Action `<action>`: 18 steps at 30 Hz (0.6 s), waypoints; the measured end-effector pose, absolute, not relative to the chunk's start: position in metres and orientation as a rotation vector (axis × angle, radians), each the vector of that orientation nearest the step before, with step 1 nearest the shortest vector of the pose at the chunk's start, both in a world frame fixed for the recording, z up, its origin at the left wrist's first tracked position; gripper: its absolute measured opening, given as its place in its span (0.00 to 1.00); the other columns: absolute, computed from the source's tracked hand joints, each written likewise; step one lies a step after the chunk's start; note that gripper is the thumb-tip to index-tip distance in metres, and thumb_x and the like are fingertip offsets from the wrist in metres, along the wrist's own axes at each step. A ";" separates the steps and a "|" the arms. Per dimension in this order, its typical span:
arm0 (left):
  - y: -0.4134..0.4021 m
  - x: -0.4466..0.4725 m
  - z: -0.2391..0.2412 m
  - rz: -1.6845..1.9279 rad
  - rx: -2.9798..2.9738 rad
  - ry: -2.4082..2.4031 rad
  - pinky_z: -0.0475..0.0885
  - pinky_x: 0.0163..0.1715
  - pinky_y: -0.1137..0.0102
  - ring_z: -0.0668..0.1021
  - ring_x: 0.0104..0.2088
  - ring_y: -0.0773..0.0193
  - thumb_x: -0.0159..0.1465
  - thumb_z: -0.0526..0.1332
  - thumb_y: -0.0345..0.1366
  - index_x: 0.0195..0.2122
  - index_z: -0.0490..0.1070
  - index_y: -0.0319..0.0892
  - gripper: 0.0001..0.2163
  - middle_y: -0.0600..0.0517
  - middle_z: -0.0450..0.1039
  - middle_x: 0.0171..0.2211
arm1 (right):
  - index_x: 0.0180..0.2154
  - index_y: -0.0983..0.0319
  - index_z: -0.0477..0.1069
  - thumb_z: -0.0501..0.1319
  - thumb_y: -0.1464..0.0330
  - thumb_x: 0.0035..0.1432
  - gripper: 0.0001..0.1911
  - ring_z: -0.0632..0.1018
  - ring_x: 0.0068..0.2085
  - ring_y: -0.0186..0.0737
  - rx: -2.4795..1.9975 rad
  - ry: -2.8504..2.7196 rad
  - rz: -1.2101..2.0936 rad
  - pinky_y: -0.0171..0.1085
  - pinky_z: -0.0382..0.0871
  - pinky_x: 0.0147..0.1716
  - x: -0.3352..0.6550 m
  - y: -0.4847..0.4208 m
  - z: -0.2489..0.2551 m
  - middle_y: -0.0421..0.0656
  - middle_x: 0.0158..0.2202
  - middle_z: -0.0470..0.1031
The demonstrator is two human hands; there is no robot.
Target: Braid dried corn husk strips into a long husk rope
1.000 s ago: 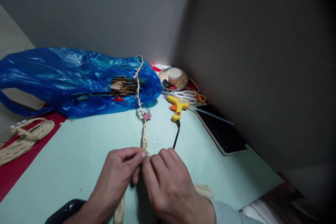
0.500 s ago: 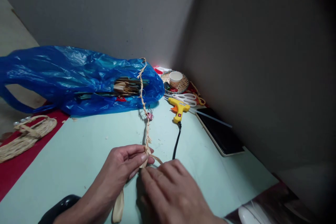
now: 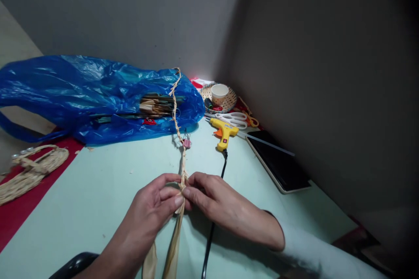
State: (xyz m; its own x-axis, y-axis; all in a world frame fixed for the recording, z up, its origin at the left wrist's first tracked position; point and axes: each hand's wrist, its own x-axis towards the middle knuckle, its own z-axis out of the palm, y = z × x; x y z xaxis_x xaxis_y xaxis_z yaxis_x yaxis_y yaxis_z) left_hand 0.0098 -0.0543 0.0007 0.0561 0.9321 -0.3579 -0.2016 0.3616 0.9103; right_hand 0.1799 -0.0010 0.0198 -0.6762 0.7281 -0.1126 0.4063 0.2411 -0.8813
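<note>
A tan braided straw cord (image 3: 179, 139) runs from the blue plastic bag (image 3: 81, 96) down the pale green table (image 3: 98, 192) to my hands. A small pink binder clip (image 3: 186, 142) is clamped on it midway. My left hand (image 3: 153, 209) pinches the cord's near end between thumb and fingers. My right hand (image 3: 212, 200) meets it from the right, fingertips closed on the same spot. Loose flat straw strips (image 3: 172, 248) hang from the pinch toward me.
A yellow glue gun (image 3: 224, 132) with a black cable (image 3: 209, 235) lies right of the cord. Scissors (image 3: 234, 118), a woven tray (image 3: 229, 101) with a cup (image 3: 219, 93), and a dark tablet (image 3: 278, 161) sit near the right wall. A straw bundle (image 3: 29, 172) lies on red cloth at left.
My right hand has swung from in front of the strips to the right side and now pinches the cord beside my left hand. The loose strips now hang straight down toward me.
</note>
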 end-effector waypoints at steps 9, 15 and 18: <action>-0.063 0.015 0.007 0.840 1.139 1.524 0.67 0.31 0.73 0.76 0.30 0.62 0.62 0.61 0.47 0.37 0.70 0.47 0.10 0.55 0.77 0.27 | 0.28 0.64 0.69 0.57 0.68 0.60 0.09 0.65 0.25 0.30 -1.090 -1.941 1.554 0.31 0.57 0.25 0.186 -0.001 0.015 0.37 0.23 0.68; -0.075 0.018 0.010 0.945 1.555 1.842 0.67 0.28 0.73 0.77 0.24 0.63 0.60 0.62 0.45 0.25 0.76 0.52 0.09 0.58 0.78 0.22 | 0.26 0.64 0.69 0.57 0.70 0.58 0.08 0.64 0.24 0.30 -1.116 -1.838 1.585 0.31 0.56 0.23 0.186 -0.006 0.013 0.38 0.22 0.68; -0.082 0.023 -0.001 1.009 1.847 1.952 0.68 0.27 0.70 0.78 0.23 0.61 0.60 0.61 0.39 0.31 0.78 0.54 0.06 0.58 0.80 0.24 | 0.26 0.64 0.70 0.57 0.70 0.58 0.09 0.65 0.24 0.30 -1.111 -1.858 1.515 0.31 0.57 0.24 0.184 -0.007 0.010 0.38 0.22 0.68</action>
